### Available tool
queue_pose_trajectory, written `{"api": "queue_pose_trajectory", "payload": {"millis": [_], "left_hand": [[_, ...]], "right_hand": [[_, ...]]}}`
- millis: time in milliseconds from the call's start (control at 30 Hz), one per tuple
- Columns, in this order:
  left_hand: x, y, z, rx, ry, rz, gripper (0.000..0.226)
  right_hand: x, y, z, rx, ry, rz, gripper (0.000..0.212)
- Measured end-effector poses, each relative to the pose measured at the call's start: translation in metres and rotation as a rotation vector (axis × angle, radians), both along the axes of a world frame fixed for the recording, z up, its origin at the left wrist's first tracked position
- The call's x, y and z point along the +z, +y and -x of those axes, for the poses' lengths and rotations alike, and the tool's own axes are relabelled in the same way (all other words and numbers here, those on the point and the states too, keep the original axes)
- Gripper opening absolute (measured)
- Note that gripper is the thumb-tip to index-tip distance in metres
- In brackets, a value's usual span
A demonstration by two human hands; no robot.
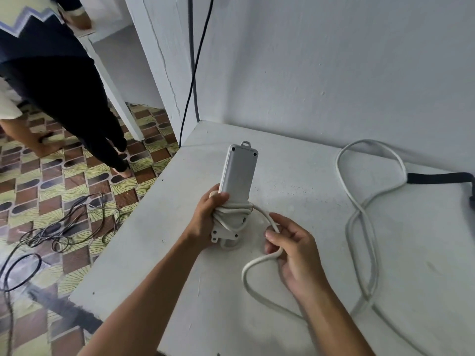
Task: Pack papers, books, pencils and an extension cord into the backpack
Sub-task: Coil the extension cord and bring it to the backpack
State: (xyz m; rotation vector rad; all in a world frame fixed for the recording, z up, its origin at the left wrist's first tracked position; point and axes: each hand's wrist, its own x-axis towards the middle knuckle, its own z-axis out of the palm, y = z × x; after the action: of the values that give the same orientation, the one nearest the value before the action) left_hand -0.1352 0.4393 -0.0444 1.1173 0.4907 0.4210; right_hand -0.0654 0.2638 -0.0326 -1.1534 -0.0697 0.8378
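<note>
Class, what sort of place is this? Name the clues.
Probably a room in a home: patterned floor tiles, plain white walls, and a white table set in the corner.

Soft even daylight | faint shadows | wide-angle edge bending | sharp

Cord-wrapped power strip (237, 176), both hands

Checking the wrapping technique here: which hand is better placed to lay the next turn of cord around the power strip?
The right hand. It already pinches the loose white cord just beyond the wraps, while the left hand grips the power strip over the wound turns, so it probably has to keep steadying it.
</note>
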Motion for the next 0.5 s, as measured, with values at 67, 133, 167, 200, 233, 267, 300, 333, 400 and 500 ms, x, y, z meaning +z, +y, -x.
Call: {"api": "queue_pose_trajectory", "payload": {"millis": [67,133,167,200,233,267,300,333,400,500], "left_hand": [[0.006,-0.002,-0.002,0.013,0.063,-0.069,0.070],[0.015,-0.009,-0.006,0.052,0.152,-0.189,0.057],[0.020,-0.012,-0.006,0.065,0.192,-0.265,0.054],[0.028,-0.018,-0.007,0.071,0.223,-0.347,0.051],[0.033,-0.022,-0.008,0.074,0.244,-0.425,0.050],[0.039,-0.026,-0.008,0.082,0.255,-0.495,0.050],[0.045,-0.032,-0.009,0.100,0.263,-0.562,0.050],[0.051,-0.037,-0.010,0.117,0.275,-0.638,0.049],[0.066,-0.049,-0.013,0.150,0.277,-0.836,0.044],[0.083,-0.065,-0.015,0.187,0.309,-1.198,0.039]], "right_hand": [[0.009,-0.006,0.008,0.065,0.240,-0.151,0.026],[0.020,-0.017,0.013,0.151,0.392,-0.282,0.020],[0.024,-0.023,0.013,0.193,0.442,-0.324,0.021],[0.028,-0.031,0.013,0.238,0.471,-0.353,0.023],[0.030,-0.038,0.011,0.282,0.494,-0.385,0.030],[0.031,-0.046,0.010,0.330,0.513,-0.408,0.042],[0.033,-0.054,0.009,0.374,0.516,-0.412,0.054],[0.037,-0.061,0.009,0.404,0.503,-0.387,0.057],[0.045,-0.074,0.009,0.440,0.427,-0.280,0.045],[0.061,-0.088,0.006,0.498,0.220,-0.112,0.036]]}}
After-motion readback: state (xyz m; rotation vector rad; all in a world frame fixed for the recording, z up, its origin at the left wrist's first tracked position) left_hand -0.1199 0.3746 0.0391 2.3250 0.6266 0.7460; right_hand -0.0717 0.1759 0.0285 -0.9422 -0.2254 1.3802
